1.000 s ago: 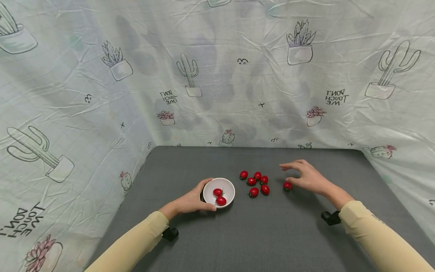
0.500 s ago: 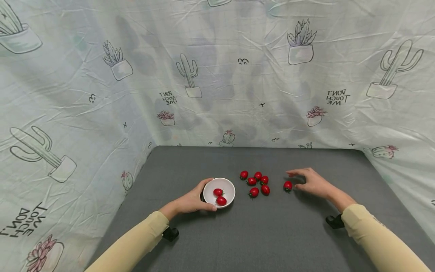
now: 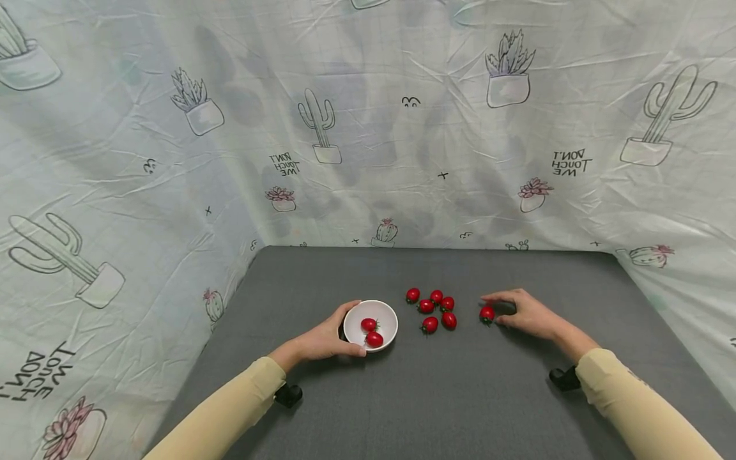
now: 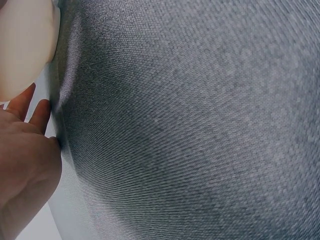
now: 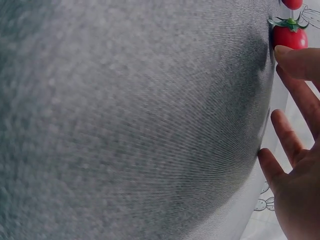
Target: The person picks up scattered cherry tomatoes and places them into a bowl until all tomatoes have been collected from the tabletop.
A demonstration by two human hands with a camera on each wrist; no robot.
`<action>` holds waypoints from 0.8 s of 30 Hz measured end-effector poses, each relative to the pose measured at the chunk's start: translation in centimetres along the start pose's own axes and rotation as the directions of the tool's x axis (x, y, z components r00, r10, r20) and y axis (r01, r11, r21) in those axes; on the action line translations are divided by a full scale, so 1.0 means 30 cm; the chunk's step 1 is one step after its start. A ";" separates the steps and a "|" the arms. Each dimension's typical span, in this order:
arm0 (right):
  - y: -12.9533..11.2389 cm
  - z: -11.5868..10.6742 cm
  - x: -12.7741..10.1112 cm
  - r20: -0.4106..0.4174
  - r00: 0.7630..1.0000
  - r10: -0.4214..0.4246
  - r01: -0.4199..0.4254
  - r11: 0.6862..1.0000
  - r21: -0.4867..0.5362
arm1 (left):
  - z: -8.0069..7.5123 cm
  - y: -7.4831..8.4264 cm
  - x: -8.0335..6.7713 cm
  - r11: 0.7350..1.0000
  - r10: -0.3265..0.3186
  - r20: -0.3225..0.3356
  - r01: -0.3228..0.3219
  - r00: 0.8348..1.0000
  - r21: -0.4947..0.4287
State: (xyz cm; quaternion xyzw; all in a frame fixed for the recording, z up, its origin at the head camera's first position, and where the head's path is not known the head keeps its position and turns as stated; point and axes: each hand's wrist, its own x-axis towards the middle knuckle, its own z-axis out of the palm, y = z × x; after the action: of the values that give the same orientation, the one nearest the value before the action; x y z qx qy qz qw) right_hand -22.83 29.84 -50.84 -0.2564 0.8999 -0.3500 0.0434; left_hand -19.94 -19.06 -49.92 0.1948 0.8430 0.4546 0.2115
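Grey woven-fabric tabletop [image 3: 437, 396] carries everything, its weave coarse and matte; pale wrinkled cloth printed with cacti [image 3: 368, 128] rises behind its far edge and both sides. Left of centre stands a small round white bowl [image 3: 388, 317], smooth and glazed, two red tomatoes inside. The left hand [image 3: 324, 338] curls round its near-left rim, thumb and fingers gripping the wall. Six loose red cherry tomatoes [image 3: 432, 308] cluster just right of the bowl. Right of that cluster, apart from it, lies a single red cherry tomato with a green calyx [image 3: 486, 313]; the right hand [image 3: 526, 313] has fingertips at it, and whether they pinch it yet cannot be told. Judged light, glossy, slippery, soft-skinned: take it gently across its round sides, never squeezing
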 end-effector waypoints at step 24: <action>-0.016 -0.007 -0.033 0.029 0.993 0.111 -0.111 0.994 -0.017 | 0.022 0.014 -0.017 0.999 -0.035 -0.005 0.035 0.999 -0.004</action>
State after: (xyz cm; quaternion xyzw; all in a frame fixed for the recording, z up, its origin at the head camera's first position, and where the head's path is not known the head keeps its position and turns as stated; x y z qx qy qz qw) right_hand -21.82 30.16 -50.47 -0.2114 0.9147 -0.3365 0.0742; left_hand -19.12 -18.66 -49.80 0.1785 0.8458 0.4531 0.2178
